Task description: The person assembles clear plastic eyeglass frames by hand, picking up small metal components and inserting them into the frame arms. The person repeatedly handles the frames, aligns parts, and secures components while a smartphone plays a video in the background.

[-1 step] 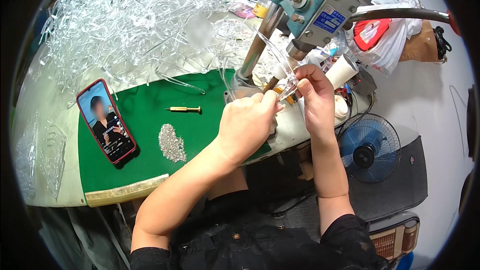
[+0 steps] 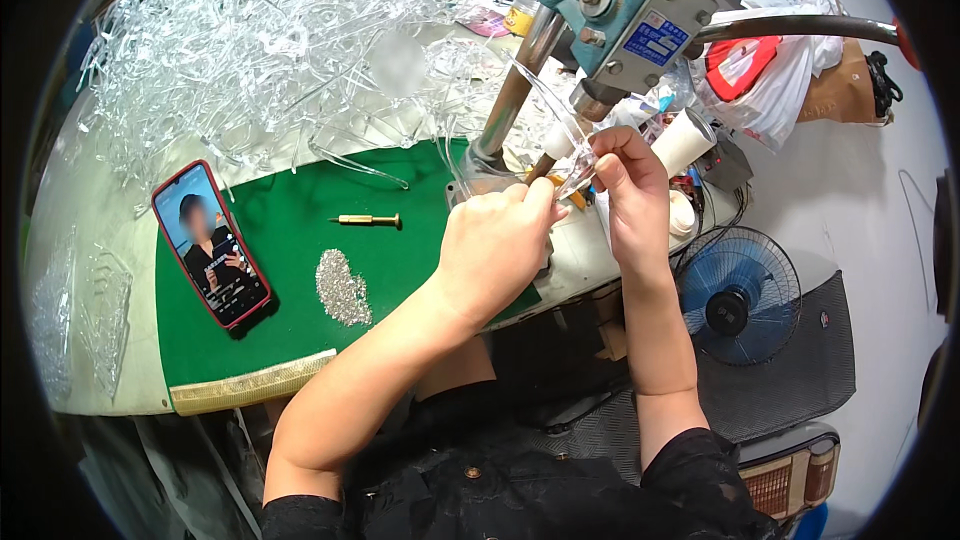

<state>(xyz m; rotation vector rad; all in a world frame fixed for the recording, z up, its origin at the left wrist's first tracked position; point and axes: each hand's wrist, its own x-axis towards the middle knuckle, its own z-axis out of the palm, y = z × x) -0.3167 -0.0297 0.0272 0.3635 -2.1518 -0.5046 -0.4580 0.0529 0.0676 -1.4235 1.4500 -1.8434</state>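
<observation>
both hands meet just below the head of the blue-green press [image 2: 625, 10], and between them runs a thin clear plastic strip [image 2: 558, 125]. its long axis slants from upper left, near the press's steel column [image 2: 510, 95], down and to the right into the fingers. the right hand [image 2: 625, 190] pinches the strip's lower end between thumb and fingertips, closed on it, and is the nearer hand to the press. the left hand [image 2: 495, 245] is curled shut just beside it, fingertips touching the same end from the left; whether it grips the strip or only steadies it i cannot tell. well apart, on the green mat [image 2: 290, 340], lie a small brass pin tool [image 2: 368, 221], a heap of tiny silvery bits [image 2: 342, 287] and a red-cased phone [image 2: 210, 243]; a tangle of clear plastic scrap [image 2: 270, 40] piles up behind.
</observation>
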